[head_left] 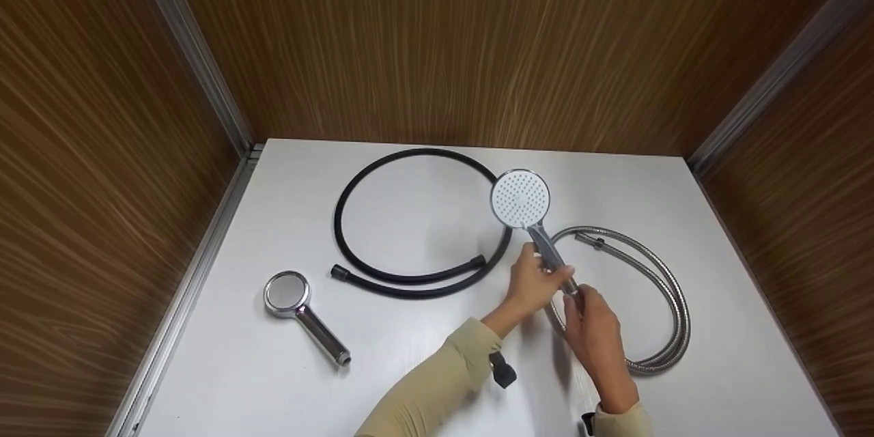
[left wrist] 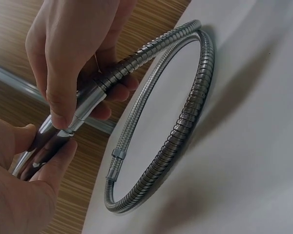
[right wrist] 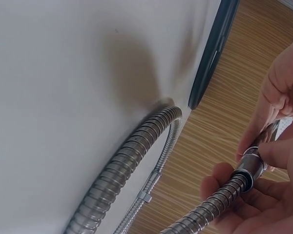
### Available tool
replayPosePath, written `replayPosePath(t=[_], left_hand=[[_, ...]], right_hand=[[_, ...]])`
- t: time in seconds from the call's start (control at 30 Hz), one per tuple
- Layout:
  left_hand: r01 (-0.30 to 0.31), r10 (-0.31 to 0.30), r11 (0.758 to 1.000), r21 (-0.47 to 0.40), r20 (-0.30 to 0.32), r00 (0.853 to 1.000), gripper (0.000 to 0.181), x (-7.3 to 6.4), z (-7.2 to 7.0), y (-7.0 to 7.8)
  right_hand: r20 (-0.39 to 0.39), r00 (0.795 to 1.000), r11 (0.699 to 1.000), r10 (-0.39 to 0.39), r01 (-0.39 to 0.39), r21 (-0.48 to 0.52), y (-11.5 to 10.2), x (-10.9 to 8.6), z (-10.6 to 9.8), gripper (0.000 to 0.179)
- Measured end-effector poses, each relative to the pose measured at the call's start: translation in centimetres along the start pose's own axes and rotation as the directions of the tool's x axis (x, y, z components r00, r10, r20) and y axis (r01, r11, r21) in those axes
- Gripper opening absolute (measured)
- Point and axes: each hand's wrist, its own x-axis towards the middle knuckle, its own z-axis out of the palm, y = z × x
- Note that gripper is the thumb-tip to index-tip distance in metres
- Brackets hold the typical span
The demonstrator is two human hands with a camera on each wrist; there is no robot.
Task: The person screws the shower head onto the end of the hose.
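My left hand [head_left: 534,281] grips the grey handle of a shower head [head_left: 520,199] whose round white face points up. At the handle's lower end, my right hand [head_left: 595,328] pinches the metal end fitting [left wrist: 89,102] of a silver shower hose [head_left: 676,314]. Handle and fitting meet end to end in the left wrist view; whether the threads are engaged cannot be told. From the fitting the ribbed hose [right wrist: 205,208] runs past my right fingers and loops on the table. Its other end lies inside the loop.
A black hose [head_left: 339,218] lies coiled on the white table [head_left: 239,218], behind and left of my hands. At the left rests a second, chrome shower head [head_left: 321,333]. Wood-grain panels [head_left: 437,48] enclose the back and both sides.
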Motion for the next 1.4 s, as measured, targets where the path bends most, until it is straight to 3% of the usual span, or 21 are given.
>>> replayPosePath(t=[0.2,0.37,0.57,0.8,1.4], left_hand=[[-0.003,0.003,1.0,-0.012,-0.01,1.0,0.044,-0.04,0.1,0.12],[-0.002,0.002,1.0,-0.009,-0.016,1.0,0.044,-0.09,0.21,0.28],[-0.009,0.009,1.0,-0.007,-0.021,1.0,0.046,-0.1,0.22,0.33],[-0.031,0.032,0.999,0.02,-0.011,0.999,0.045,-0.1,0.05,0.41],[-0.028,0.028,0.999,-0.015,-0.032,0.999,0.044,-0.2,0.09,0.74]], right_hand=[[-0.032,0.999,1.0,-0.021,0.021,0.016,0.18,-0.03,0.15,0.033],[-0.049,0.999,0.999,0.009,-0.007,0.04,0.16,-0.01,0.21,0.04],[-0.062,0.998,0.999,0.033,-0.031,0.037,0.15,0.04,0.17,0.035],[-0.062,0.998,0.999,-0.03,0.031,0.014,0.06,0.06,-0.05,0.028],[-0.049,0.999,0.999,-0.006,0.005,-0.034,0.08,0.02,-0.03,0.026]])
